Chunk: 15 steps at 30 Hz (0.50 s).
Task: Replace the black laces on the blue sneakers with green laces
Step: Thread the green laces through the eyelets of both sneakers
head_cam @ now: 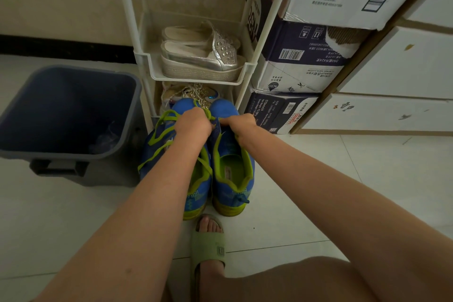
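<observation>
Two blue sneakers with yellow-green trim stand side by side on the floor, toes pointing away from me: the left sneaker (157, 152) and the right sneaker (231, 169). A green lace (164, 115) loops over the left sneaker and runs up between my hands. My left hand (193, 123) is curled over the front of the shoes and grips the green lace. My right hand (239, 122) grips the upper of the right sneaker near its toe. No black lace is visible.
A dark blue bin (66, 110) stands on the left. A white shoe rack (196, 61) with silver platform sandals (203, 56) rises behind the sneakers. Stacked cardboard boxes (294, 68) sit to the right. My foot in a green slipper (208, 245) is near the heels.
</observation>
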Each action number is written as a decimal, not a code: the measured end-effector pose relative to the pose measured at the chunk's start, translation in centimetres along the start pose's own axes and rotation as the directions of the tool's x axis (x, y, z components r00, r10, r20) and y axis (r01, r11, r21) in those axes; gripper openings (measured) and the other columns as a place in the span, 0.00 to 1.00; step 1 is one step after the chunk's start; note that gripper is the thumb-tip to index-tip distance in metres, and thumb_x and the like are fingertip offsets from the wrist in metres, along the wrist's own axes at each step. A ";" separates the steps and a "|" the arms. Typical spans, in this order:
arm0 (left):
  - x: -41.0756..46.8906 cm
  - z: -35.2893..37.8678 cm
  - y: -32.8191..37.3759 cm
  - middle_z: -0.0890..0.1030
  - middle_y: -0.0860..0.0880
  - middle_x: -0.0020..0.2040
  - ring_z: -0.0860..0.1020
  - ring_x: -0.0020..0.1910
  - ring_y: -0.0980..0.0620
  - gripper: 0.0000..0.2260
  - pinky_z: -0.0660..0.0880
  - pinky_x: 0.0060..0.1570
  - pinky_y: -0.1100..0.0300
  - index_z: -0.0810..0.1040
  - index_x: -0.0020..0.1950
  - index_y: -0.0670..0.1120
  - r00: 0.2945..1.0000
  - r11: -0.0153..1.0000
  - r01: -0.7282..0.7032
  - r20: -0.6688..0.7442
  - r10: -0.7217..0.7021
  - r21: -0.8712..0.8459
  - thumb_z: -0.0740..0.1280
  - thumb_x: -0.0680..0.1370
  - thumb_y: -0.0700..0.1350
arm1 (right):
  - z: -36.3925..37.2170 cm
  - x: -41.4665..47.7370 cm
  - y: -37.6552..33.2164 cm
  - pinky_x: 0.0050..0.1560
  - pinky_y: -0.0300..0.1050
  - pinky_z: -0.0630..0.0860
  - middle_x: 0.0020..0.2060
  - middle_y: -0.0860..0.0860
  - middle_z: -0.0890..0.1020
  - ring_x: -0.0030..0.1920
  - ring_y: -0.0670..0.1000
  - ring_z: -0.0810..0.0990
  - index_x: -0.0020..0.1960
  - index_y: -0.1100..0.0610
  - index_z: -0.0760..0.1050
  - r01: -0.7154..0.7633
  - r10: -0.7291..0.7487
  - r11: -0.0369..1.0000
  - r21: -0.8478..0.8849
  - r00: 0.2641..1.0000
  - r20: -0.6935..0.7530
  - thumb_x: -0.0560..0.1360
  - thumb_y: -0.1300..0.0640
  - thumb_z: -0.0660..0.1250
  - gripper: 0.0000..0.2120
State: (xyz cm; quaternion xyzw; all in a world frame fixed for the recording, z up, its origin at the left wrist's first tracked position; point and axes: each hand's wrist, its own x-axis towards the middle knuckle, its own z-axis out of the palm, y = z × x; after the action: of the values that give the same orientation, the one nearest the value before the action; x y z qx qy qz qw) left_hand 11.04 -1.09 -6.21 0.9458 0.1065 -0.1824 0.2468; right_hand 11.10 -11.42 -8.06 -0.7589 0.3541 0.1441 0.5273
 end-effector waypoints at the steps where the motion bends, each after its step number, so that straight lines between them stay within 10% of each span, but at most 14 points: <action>1: 0.0 0.0 -0.1 0.80 0.41 0.54 0.79 0.53 0.42 0.14 0.73 0.44 0.53 0.77 0.54 0.40 1.000 1.000 0.007 0.006 -0.007 -0.005 0.67 0.76 0.50 | -0.1 -0.1 0.0 0.60 0.56 0.74 0.54 0.60 0.76 0.60 0.62 0.73 0.42 0.58 0.68 -0.008 0.008 1.000 0.012 1.000 -0.006 0.60 0.50 0.78 0.22; 6: -0.2 -0.2 -0.2 0.80 0.41 0.53 0.79 0.53 0.42 0.13 0.73 0.44 0.53 0.77 0.54 0.40 0.999 1.000 0.015 0.045 -0.014 -0.024 0.64 0.78 0.49 | -0.1 0.1 0.6 0.56 0.58 0.76 0.57 0.62 0.76 0.57 0.63 0.75 0.52 0.59 0.72 0.018 -0.018 1.000 -0.002 1.000 -0.009 0.51 0.48 0.77 0.33; 11: -0.5 -0.3 -0.2 0.78 0.38 0.56 0.77 0.56 0.40 0.09 0.72 0.46 0.51 0.75 0.56 0.36 1.000 1.000 -0.018 0.005 0.018 -0.001 0.62 0.79 0.40 | -1.3 -2.5 -0.3 0.61 0.55 0.73 0.54 0.58 0.74 0.60 0.59 0.69 0.60 0.60 0.72 0.039 -0.044 0.991 -0.131 0.999 -0.032 0.64 0.48 0.76 0.30; 15: -1.2 0.3 -0.1 0.77 0.38 0.60 0.75 0.59 0.39 0.10 0.71 0.51 0.49 0.71 0.61 0.37 0.994 0.999 -0.020 -0.110 0.024 0.031 0.57 0.82 0.39 | -0.9 -1.6 -0.1 0.57 0.58 0.76 0.54 0.60 0.77 0.59 0.61 0.74 0.49 0.58 0.73 0.055 -0.054 0.988 -0.147 0.998 0.011 0.49 0.47 0.77 0.32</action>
State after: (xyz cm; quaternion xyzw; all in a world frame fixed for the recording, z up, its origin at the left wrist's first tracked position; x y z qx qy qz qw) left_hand 9.85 -1.27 -6.06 0.9591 0.1068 -0.1290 0.2284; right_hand 9.87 -11.62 -6.66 -0.8046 0.3197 0.1577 0.4749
